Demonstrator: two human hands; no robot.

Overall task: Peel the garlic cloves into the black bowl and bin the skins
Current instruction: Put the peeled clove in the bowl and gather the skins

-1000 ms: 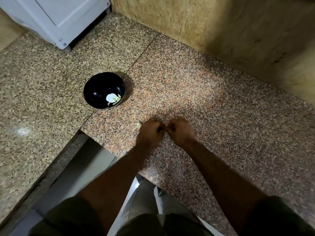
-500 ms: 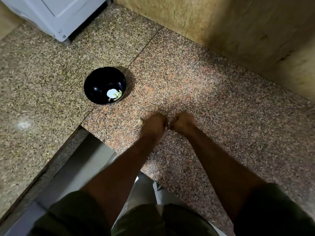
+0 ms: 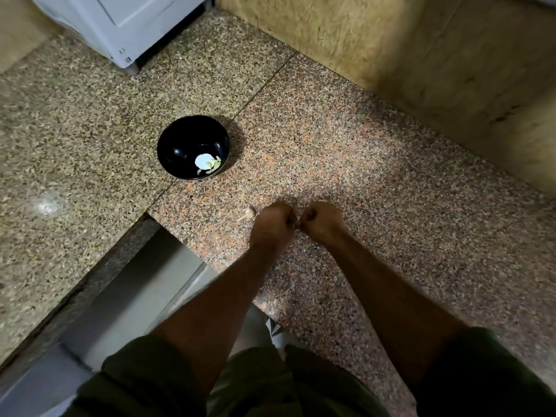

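Head view: your left hand [image 3: 272, 225] and right hand [image 3: 322, 219] meet knuckle to knuckle over the bench [image 3: 391, 206] near its front edge. Fingers are curled inward, probably pinching a clove, though it's hidden, so you can't confirm either grip. A loose garlic piece [image 3: 249, 212] lies just left of them. The black bowl [image 3: 193, 147] holds peeled cloves. Garlic is light and firm; its papery skin tears, so pinch at the tip.

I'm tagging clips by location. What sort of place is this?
Probably a home kitchen: a speckled granite counter, a black bowl holding peeled garlic cloves, and a white appliance in the corner.
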